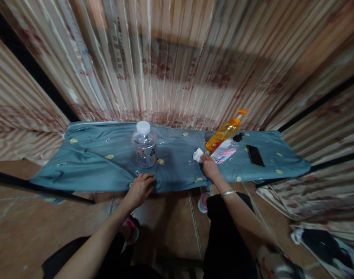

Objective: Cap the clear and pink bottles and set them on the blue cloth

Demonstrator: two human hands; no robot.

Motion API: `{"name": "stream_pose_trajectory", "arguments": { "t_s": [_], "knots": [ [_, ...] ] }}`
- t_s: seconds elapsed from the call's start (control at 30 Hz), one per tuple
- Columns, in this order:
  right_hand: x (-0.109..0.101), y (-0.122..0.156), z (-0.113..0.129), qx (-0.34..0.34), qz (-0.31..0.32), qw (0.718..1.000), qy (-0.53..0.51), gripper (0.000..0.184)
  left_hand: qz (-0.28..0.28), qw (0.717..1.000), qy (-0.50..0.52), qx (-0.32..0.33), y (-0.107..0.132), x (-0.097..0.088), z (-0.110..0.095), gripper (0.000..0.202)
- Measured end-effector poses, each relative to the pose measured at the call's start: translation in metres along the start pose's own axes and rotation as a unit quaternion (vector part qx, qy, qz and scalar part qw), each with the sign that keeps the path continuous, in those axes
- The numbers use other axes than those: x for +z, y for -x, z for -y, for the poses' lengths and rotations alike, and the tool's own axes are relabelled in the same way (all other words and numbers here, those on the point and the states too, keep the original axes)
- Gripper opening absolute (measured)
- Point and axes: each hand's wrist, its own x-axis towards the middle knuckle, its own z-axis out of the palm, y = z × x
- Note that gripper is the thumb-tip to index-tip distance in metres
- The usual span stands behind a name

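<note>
My right hand (210,167) pinches a small white crumpled piece (198,155), like tissue or cloth, low over the blue-green cloth (177,170). Just beyond that hand stand a clear pump bottle (225,152) with a pink label and black top, and an amber pump bottle (221,135) with an orange head. Resting at the cloth's front edge, my left hand (141,190) has its fingers apart and nothing in it. A clear plastic bottle (144,147) with a white cap stands upright behind the left hand.
A dark phone (255,155) lies on the cloth at the right. Striped curtains (171,69) hang behind and at both sides. Black frame bars (40,190) run along the sides. Tiled floor (171,224) shows below, with a dark bag-like thing (325,248) at the lower right.
</note>
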Motion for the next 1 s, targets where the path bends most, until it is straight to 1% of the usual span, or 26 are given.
{"name": "stream_pose_trajectory", "arguments": {
  "t_s": [0.13,0.23,0.3,0.37,0.43,0.47,0.53,0.6,0.7,0.77,0.83,0.9,1.0],
  "knots": [
    [0.001,0.045,0.004,0.010,-0.007,1.000,-0.002,0.050,-0.005,1.000,-0.001,0.005,-0.002,0.002,0.000,0.033],
    [0.005,0.073,0.022,-0.001,-0.016,1.000,-0.012,0.053,-0.014,1.000,-0.002,0.008,-0.002,0.004,0.001,0.039],
    [0.009,0.087,0.041,-0.024,-0.046,0.998,-0.044,0.059,-0.019,1.000,-0.003,0.010,-0.002,0.006,0.001,0.039],
    [0.013,0.096,0.066,-0.067,-0.083,0.989,-0.098,0.068,-0.021,1.000,-0.004,0.012,-0.002,0.007,0.002,0.035],
    [0.016,0.099,0.095,-0.108,-0.095,0.980,-0.140,0.078,-0.021,1.000,-0.006,0.012,-0.002,0.008,0.002,0.033],
    [0.017,0.098,0.108,-0.122,-0.095,0.976,-0.151,0.080,-0.021,1.000,-0.007,0.011,-0.001,0.008,0.001,0.032],
    [0.017,0.089,0.131,-0.146,-0.087,0.974,-0.153,0.077,-0.019,1.000,-0.009,0.010,-0.001,0.008,0.001,0.032],
    [0.016,0.073,0.146,-0.171,-0.071,0.972,-0.146,0.072,-0.014,1.000,-0.011,0.010,0.000,0.007,0.000,0.033],
    [0.010,0.038,0.151,-0.199,-0.047,0.968,-0.143,0.069,-0.008,1.000,-0.014,0.012,0.001,0.006,-0.001,0.033],
    [0.005,0.013,0.145,-0.198,-0.026,0.970,-0.136,0.068,-0.005,1.000,-0.015,0.011,0.001,0.004,-0.001,0.033],
    [0.000,-0.009,0.134,-0.178,0.000,0.977,-0.116,0.066,-0.002,1.000,-0.016,0.011,0.002,0.003,0.000,0.033],
    [-0.003,-0.028,0.119,-0.150,0.017,0.985,-0.086,0.065,0.001,1.000,-0.016,0.013,0.002,0.002,0.000,0.034],
    [-0.005,-0.046,0.090,-0.101,0.019,0.994,-0.047,0.061,0.005,1.000,-0.015,0.015,0.003,0.001,0.000,0.034]
  ]
}}
